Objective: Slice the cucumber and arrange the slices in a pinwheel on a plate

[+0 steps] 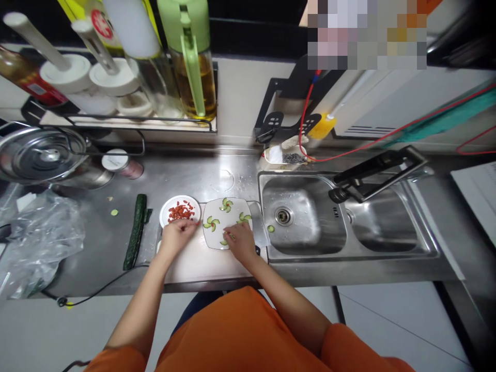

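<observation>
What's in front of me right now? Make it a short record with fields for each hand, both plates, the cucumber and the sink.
Left hand: at the small white plate's near right edge; grip contents unclear
Right hand: over the squarish plate; grip contents too small to tell
Small plate holds: small red pieces
Squarish plate holds: fanned green slices, some partly hidden
Cucumber: lying left of the small plate
Sink: two basins, right of the squarish plate

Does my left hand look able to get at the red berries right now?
Probably yes: your left hand is by the near edge of the dish, and the red berries lie there with nothing over most of them.
</observation>
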Motion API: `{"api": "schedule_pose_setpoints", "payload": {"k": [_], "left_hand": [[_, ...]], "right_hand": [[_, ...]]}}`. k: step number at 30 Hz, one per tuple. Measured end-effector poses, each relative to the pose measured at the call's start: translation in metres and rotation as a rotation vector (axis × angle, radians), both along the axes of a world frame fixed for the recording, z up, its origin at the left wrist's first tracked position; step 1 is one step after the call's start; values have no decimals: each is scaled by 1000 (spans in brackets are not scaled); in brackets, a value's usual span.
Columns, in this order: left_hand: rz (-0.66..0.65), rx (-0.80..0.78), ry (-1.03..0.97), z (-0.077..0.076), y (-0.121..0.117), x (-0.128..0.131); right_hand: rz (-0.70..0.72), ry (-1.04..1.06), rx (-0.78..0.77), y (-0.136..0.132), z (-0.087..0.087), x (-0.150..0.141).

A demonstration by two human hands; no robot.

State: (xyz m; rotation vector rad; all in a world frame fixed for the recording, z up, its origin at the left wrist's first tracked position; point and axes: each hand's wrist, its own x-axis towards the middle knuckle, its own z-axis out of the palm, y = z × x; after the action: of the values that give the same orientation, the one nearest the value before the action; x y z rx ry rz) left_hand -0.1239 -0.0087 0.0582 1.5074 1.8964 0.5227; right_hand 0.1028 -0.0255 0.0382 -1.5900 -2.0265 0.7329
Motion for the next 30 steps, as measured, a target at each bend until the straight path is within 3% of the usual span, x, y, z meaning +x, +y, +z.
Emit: {"api": "schedule_pose_setpoints", "payload": {"k": [5, 9, 15, 21, 25, 30], "left_hand": [[-262, -40, -201, 3, 7, 60], [-359, -114, -234, 1, 13, 92], [-333, -235, -333, -15, 18, 108], [-277, -288, -479, -25, 28, 118], [-309, -234, -352, -26, 41, 126], [-440, -67, -199, -31, 51, 134]], "right_hand": [[-61, 114, -18, 1, 6, 13], [-167, 137, -138, 0, 10, 30], [-315, 194, -284, 3, 5, 46], [-396, 182, -259, 10, -1, 50], [-438, 62, -206, 15, -4, 52], [-408, -82, -192, 20, -9, 52]]}}
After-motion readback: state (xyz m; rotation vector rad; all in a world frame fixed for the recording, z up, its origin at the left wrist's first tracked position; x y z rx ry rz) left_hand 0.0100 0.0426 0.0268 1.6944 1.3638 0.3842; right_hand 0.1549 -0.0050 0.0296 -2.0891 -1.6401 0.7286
